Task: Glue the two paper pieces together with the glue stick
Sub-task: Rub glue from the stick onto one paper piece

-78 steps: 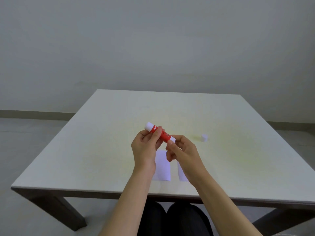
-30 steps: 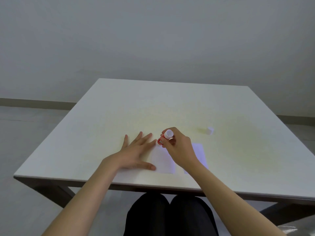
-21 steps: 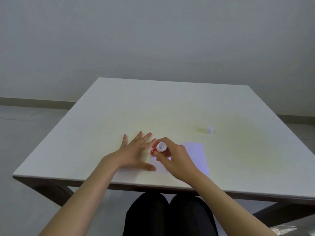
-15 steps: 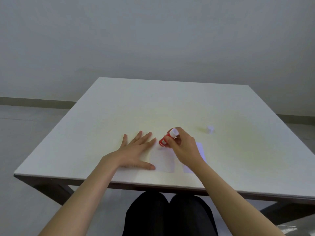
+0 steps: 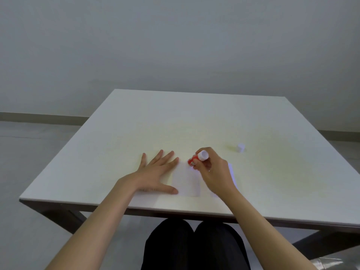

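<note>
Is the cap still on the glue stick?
No, the cap stands alone on the table, apart from the glue stick held in the right hand.

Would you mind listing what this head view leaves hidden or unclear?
- Glue tip: the glue stick points down at the left paper; the right hand and the stick's own body hide whether it touches.
- Glue already spread: none shows on white paper.
- Right paper: mostly covered by the right hand and forearm.
- Left paper's left edge: under the left hand.
- Cap: too small for detail.
</note>
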Action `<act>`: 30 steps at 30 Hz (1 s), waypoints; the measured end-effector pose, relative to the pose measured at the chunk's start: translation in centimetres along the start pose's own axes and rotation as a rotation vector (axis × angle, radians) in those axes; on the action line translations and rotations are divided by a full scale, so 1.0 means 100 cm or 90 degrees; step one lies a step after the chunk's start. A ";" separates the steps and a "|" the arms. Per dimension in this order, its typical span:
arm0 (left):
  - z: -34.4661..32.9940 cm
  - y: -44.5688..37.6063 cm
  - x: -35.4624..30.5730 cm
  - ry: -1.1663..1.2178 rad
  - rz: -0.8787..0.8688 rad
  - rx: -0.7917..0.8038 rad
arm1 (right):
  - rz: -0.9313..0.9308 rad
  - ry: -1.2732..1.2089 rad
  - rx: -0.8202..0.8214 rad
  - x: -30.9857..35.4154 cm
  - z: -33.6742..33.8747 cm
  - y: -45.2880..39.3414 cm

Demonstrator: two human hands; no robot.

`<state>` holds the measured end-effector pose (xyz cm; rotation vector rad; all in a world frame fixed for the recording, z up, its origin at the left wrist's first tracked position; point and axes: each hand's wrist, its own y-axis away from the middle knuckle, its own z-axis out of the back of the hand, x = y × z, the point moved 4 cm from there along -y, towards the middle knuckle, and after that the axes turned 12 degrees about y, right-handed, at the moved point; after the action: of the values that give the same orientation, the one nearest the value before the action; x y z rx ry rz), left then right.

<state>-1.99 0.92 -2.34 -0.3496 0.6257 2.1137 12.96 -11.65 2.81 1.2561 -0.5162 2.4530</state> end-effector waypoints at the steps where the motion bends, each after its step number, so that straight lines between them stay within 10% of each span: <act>1: 0.000 0.000 0.000 -0.001 -0.001 -0.001 | -0.005 0.013 -0.018 -0.001 0.003 0.000; 9: -0.002 -0.003 -0.001 -0.023 0.021 0.003 | 0.172 0.095 0.122 0.019 0.000 0.015; 30: 0.006 0.001 -0.007 -0.039 0.018 0.047 | 0.002 -0.061 0.033 -0.012 0.002 -0.008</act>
<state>-1.65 0.74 -1.43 -0.2340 0.6745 2.1141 14.17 -11.23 2.05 1.3997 -0.4827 2.4319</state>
